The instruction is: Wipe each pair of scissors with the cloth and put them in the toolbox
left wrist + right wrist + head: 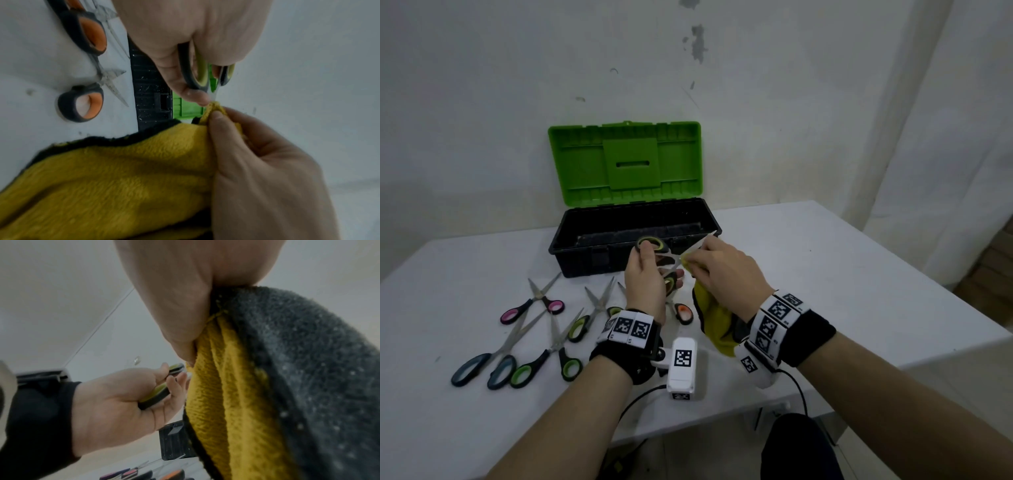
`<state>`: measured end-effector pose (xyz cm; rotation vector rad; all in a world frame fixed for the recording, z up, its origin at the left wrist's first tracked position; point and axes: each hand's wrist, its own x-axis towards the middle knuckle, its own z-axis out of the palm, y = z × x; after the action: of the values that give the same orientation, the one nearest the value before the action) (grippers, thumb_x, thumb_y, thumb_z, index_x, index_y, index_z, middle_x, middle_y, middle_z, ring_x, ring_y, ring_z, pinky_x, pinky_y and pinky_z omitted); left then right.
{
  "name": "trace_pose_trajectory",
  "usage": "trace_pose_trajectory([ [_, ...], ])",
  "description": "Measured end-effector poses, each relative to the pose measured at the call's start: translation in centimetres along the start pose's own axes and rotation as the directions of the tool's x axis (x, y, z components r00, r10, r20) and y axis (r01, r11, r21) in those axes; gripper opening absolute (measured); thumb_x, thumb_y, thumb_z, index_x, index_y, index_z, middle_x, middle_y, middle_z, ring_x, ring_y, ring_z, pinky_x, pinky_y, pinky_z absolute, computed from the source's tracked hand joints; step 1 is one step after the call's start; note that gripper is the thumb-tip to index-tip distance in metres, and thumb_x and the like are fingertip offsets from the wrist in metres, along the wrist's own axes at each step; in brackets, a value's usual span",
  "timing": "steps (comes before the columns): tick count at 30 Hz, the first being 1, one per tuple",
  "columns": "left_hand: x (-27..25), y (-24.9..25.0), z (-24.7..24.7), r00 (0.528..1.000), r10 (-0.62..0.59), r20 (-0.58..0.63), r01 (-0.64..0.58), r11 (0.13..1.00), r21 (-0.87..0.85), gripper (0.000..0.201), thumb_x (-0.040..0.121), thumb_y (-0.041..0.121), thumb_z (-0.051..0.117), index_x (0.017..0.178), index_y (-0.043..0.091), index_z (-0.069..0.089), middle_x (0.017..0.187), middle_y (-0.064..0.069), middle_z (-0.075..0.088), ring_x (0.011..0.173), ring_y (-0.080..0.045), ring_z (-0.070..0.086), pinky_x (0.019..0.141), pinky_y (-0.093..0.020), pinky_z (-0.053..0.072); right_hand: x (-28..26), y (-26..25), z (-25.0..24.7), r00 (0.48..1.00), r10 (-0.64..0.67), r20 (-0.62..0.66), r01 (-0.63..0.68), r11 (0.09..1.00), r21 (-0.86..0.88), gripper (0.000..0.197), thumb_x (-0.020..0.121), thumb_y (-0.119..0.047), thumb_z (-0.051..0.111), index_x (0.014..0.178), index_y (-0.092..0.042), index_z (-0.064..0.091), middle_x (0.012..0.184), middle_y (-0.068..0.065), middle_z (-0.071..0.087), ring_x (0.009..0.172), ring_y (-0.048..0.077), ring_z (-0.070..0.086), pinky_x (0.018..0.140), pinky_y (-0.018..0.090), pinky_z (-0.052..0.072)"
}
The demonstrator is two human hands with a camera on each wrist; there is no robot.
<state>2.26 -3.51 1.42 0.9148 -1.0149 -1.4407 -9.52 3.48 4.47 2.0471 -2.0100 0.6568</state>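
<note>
My left hand (644, 270) grips a pair of scissors with black and yellow-green handles (650, 244) in front of the toolbox, blades open. One blade (700, 243) points right, above the box's front rim. My right hand (698, 265) pinches the yellow cloth (717, 325) around that blade near the pivot, and the rest of the cloth hangs down. In the left wrist view my fingers curl through the handle loops (191, 71) and the cloth (123, 178) fills the lower part. The right wrist view shows the cloth's yellow and grey sides (226, 386). The black toolbox (575, 260) stands open, its green lid (626, 161) upright.
Several scissors lie on the white table (825, 274) left of my hands: a pink-handled pair (530, 305), a blue-grey pair (482, 366), two green pairs (548, 356). An orange-handled pair (683, 311) lies under my hands. The table's right edge is near.
</note>
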Motion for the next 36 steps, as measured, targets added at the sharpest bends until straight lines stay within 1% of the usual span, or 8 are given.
trace_pose_trajectory([
  [4,0.6,0.4,-0.6,0.998,0.029,-0.064,-0.03,0.999,-0.017,0.026,0.105,0.046,0.035,0.096,0.032,0.054,0.094,-0.009,0.065,0.057,-0.014,0.067,0.05,-0.027,0.051,-0.5,1.1,-0.1,0.993,0.105,0.061,-0.109,0.993,0.055,0.028,0.099,-0.038,0.046,0.11,-0.023,0.067,0.103,-0.002,0.053,0.088,0.023,0.059,0.068,0.037,0.05],
  [14,0.2,0.8,-0.2,0.99,0.127,-0.067,-0.121,0.989,0.088,0.025,0.105,0.046,0.034,0.093,0.035,0.052,0.1,-0.012,0.065,0.059,-0.015,0.067,0.051,-0.029,0.051,0.1,-0.1,-0.9,0.978,0.162,-0.132,-0.133,0.969,0.207,0.025,0.1,-0.035,0.045,0.107,-0.02,0.064,0.105,-0.004,0.056,0.091,0.018,0.056,0.073,0.037,0.05],
  [20,-0.7,0.8,0.0,0.99,0.133,-0.038,-0.128,0.987,0.102,0.024,0.105,0.047,0.033,0.09,0.039,0.05,0.093,-0.004,0.061,0.059,-0.013,0.066,0.052,-0.029,0.052,0.6,-0.3,-0.2,0.97,0.244,-0.006,-0.241,0.961,0.133,0.027,0.099,-0.032,0.042,0.094,-0.016,0.063,0.098,0.001,0.055,0.09,0.023,0.055,0.071,0.036,0.047],
  [24,-1.0,0.6,0.3,0.99,0.138,0.017,-0.139,0.983,0.122,0.027,0.105,0.045,0.033,0.11,0.028,0.053,0.09,-0.005,0.058,0.054,-0.01,0.064,0.051,-0.03,0.052,0.9,-0.5,0.4,0.967,0.256,-0.002,-0.252,0.95,0.187,0.027,0.098,-0.028,0.041,0.098,-0.015,0.065,0.097,0.003,0.057,0.086,0.02,0.053,0.068,0.033,0.045],
  [27,-1.2,0.3,0.2,0.987,0.159,0.002,-0.158,0.978,0.134,0.023,0.105,0.045,0.033,0.105,0.032,0.053,0.083,-0.002,0.059,0.055,-0.011,0.065,0.054,-0.033,0.053,1.1,-0.4,0.5,0.957,0.291,-0.009,-0.267,0.888,0.374,0.025,0.095,-0.026,0.047,0.098,-0.021,0.072,0.092,-0.001,0.066,0.082,0.012,0.058,0.066,0.018,0.049],
  [29,-1.0,0.2,-0.1,0.984,0.176,-0.014,-0.172,0.975,0.14,0.027,0.105,0.045,0.034,0.104,0.026,0.054,0.08,-0.002,0.059,0.057,-0.016,0.065,0.049,-0.029,0.052,1.0,-0.3,-0.2,0.941,0.339,-0.013,-0.292,0.827,0.48,0.021,0.095,-0.026,0.052,0.095,-0.019,0.073,0.084,-0.006,0.065,0.071,0.004,0.056,0.056,0.007,0.041],
  [33,-0.6,0.3,-0.3,0.985,0.166,-0.04,-0.161,0.981,0.106,0.027,0.106,0.04,0.034,0.099,0.022,0.053,0.085,-0.003,0.061,0.055,-0.012,0.065,0.046,-0.024,0.051,1.4,0.6,-2.2,0.896,0.435,-0.087,-0.306,0.748,0.588,0.018,0.093,-0.031,0.056,0.093,-0.022,0.073,0.084,-0.004,0.068,0.073,0.004,0.058,0.058,0.013,0.042],
  [36,-0.4,0.4,-0.3,0.989,0.147,-0.027,-0.145,0.987,0.069,0.028,0.106,0.04,0.034,0.096,0.022,0.053,0.087,-0.007,0.061,0.055,-0.016,0.064,0.047,-0.025,0.052,1.8,1.5,-3.2,0.871,0.475,-0.124,-0.303,0.718,0.627,0.019,0.092,-0.031,0.058,0.095,-0.022,0.073,0.089,-0.005,0.069,0.083,0.008,0.06,0.069,0.019,0.042],
])
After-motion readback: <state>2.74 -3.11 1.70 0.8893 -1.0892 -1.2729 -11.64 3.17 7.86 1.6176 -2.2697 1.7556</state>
